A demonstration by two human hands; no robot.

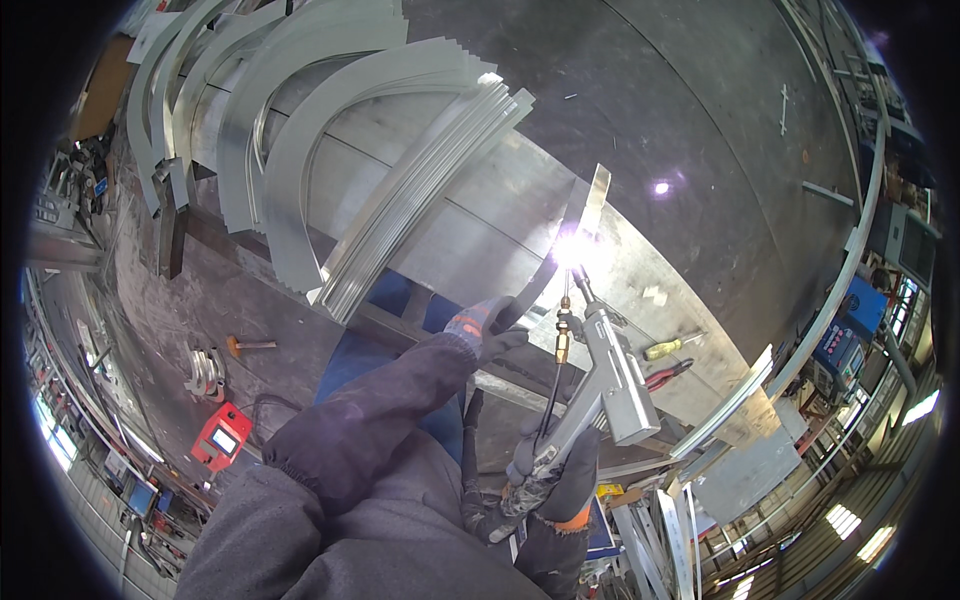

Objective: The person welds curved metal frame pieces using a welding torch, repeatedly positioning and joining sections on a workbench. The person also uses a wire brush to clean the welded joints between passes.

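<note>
My right hand (560, 480), in a dark glove, grips the handle of a grey welding torch (612, 375). Its brass nozzle points up at a bright white arc glare (572, 248). The glare sits where a curved metal strip (590, 205) meets a large flat metal sheet (500, 215). My left hand (487, 325), in a grey glove with an orange cuff, holds the lower end of that curved strip just left of the arc. A dark cable runs down from the torch past my right wrist.
A thick stack of curved metal strips (400, 200) lies fanned across the sheet at the upper left. A yellow-handled screwdriver (668, 347) and red-handled pliers (668, 376) lie right of the torch. A small red machine (222, 436) stands on the floor lower left. More metal strips (660, 520) lean at lower right.
</note>
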